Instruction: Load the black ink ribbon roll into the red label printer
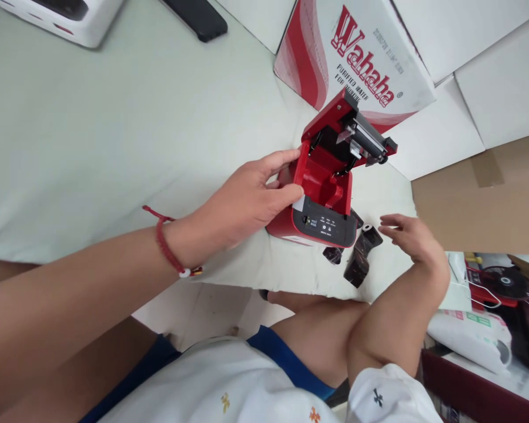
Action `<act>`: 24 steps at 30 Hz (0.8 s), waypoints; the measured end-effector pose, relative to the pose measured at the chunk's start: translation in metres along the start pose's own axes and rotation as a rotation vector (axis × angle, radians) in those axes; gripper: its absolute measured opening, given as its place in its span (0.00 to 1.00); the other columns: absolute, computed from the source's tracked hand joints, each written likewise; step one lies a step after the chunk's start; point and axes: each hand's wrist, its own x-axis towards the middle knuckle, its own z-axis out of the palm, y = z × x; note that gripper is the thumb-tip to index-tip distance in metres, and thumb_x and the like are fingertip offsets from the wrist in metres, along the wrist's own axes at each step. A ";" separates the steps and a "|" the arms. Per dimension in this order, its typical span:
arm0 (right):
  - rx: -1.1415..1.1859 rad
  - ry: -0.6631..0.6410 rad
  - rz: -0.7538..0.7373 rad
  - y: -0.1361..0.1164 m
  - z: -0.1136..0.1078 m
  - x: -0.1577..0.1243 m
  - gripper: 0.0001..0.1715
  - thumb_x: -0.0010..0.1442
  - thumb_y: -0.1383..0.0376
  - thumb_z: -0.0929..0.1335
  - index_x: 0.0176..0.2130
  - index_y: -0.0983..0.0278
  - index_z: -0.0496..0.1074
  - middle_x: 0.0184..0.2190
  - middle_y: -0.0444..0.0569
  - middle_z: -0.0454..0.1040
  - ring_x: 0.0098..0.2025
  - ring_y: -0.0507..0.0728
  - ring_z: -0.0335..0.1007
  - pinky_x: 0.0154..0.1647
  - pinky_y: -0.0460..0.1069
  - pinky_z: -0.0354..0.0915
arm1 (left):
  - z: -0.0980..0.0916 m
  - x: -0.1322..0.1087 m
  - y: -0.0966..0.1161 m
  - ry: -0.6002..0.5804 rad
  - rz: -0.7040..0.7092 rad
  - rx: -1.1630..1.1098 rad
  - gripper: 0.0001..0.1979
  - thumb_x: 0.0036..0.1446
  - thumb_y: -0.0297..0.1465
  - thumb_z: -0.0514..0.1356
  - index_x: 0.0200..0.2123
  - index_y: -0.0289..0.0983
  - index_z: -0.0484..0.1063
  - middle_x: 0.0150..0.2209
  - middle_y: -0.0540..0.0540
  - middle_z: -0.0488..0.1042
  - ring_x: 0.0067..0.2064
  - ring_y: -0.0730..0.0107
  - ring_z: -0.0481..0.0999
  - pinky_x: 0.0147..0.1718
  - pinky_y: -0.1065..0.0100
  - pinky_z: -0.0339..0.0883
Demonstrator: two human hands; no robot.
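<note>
A red label printer (291,226) with a black front panel stands on the covered table, its hinged lid (330,120) raised and a dark roller showing on the lid. The red bay (321,176) inside is exposed, and I see no roll in it. My left hand (251,194) grips the printer's left side, thumb at the front edge and fingers further back. Just right of the printer lies a roll of glossy black strip (359,258) with a pale core, partly unwound. My right hand (412,238) hovers beside this roll, fingers stretched out and holding nothing.
A Wahaha water carton (357,59) stands behind the printer, with white boxes and a brown carton (480,194) to the right. At the far left are a black phone-like object (198,20) and a white device (70,20). The pale green tablecloth (92,147) ends near my legs.
</note>
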 end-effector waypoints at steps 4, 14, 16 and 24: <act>-0.102 -0.115 -0.026 0.014 0.015 0.010 0.19 0.44 0.58 0.76 0.38 0.61 0.85 0.35 0.52 0.85 0.30 0.56 0.72 0.31 0.51 0.64 | 0.000 -0.001 -0.003 0.017 0.016 0.050 0.28 0.59 0.32 0.67 0.64 0.47 0.79 0.52 0.47 0.84 0.62 0.48 0.79 0.68 0.46 0.70; 0.080 -0.359 -0.481 -0.027 -0.048 -0.064 0.24 0.61 0.50 0.77 0.54 0.55 0.86 0.46 0.51 0.85 0.40 0.57 0.78 0.37 0.50 0.73 | 0.001 -0.002 -0.008 -0.042 0.026 -0.005 0.31 0.62 0.33 0.66 0.69 0.49 0.75 0.62 0.48 0.81 0.65 0.48 0.78 0.69 0.48 0.69; 0.191 -0.323 -0.614 -0.042 -0.052 -0.077 0.21 0.62 0.54 0.79 0.54 0.54 0.86 0.44 0.51 0.84 0.38 0.56 0.78 0.34 0.49 0.72 | 0.002 -0.003 -0.004 -0.037 0.030 0.034 0.30 0.63 0.32 0.64 0.68 0.50 0.76 0.60 0.49 0.82 0.65 0.49 0.77 0.70 0.49 0.68; 0.276 -0.035 -0.535 -0.133 0.030 -0.060 0.25 0.67 0.56 0.73 0.61 0.58 0.82 0.46 0.50 0.83 0.32 0.53 0.71 0.41 0.53 0.74 | 0.012 -0.015 -0.009 0.169 0.294 0.434 0.24 0.64 0.31 0.60 0.62 0.43 0.74 0.69 0.40 0.72 0.72 0.50 0.71 0.73 0.48 0.66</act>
